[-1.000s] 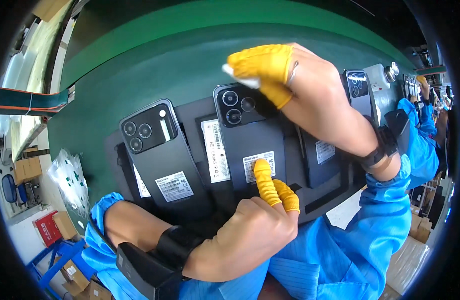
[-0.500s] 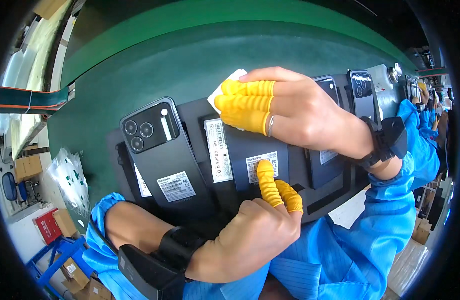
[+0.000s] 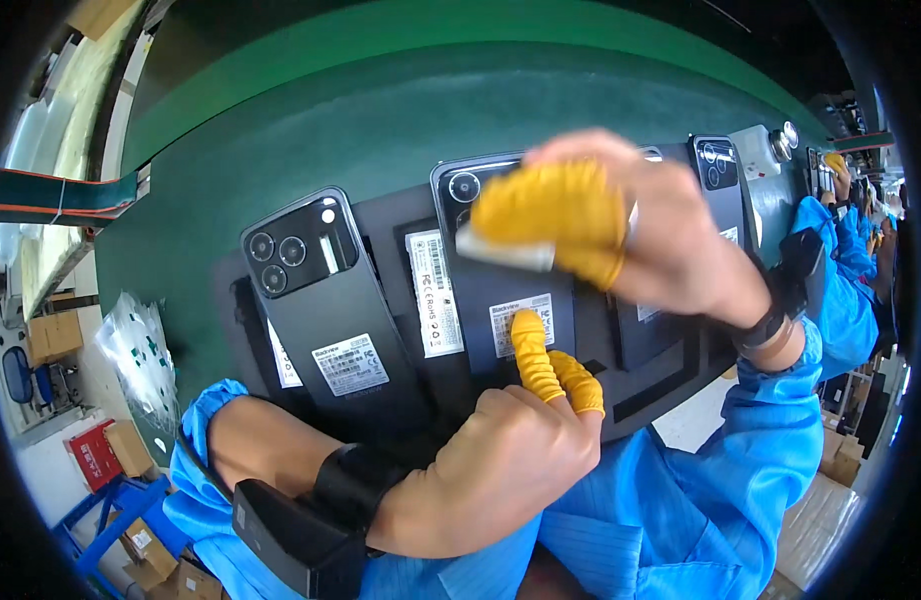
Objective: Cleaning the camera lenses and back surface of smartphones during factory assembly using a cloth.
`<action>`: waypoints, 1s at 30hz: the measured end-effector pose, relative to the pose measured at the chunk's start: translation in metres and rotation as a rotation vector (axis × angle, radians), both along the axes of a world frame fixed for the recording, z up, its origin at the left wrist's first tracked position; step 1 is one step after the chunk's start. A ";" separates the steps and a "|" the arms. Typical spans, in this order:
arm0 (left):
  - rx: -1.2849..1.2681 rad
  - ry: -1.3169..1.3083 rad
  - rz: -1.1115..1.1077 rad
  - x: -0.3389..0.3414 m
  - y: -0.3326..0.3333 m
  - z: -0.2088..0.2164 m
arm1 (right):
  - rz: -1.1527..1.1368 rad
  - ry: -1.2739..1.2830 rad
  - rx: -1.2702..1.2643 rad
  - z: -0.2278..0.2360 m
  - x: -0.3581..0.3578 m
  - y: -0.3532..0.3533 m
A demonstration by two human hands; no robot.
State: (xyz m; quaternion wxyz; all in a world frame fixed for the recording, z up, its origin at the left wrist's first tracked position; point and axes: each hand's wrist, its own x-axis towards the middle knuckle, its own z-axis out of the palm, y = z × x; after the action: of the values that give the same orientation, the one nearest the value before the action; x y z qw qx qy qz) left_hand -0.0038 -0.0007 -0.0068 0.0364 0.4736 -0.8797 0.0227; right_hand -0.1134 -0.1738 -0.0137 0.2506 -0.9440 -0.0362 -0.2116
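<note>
the phone (image 3: pixel 521 283) looks hard and slippery, so hold its sides; right hand (image 3: pixel 621 218) pinches white cloth (image 3: pixel 501 250); left hand (image 3: pixel 506 460) touches phone, its grip hidden.

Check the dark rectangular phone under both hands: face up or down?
Face down: the phone shows its black round camera lens and white rectangular label.
</note>
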 end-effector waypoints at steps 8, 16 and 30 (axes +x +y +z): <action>0.013 0.030 -0.010 0.000 0.000 -0.003 | -0.001 -0.294 -0.351 -0.035 0.031 0.004; 0.008 0.036 0.021 -0.001 0.000 -0.001 | -0.038 -0.105 0.048 -0.031 0.022 0.009; 0.005 0.000 -0.004 -0.001 -0.001 0.000 | -0.170 -0.197 -0.140 -0.004 0.024 -0.012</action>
State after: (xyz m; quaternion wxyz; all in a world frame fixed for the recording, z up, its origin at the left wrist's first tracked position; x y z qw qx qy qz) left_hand -0.0046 -0.0017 -0.0066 0.0351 0.4722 -0.8806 0.0204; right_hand -0.0892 -0.1858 -0.0172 0.1604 -0.9336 0.0046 -0.3203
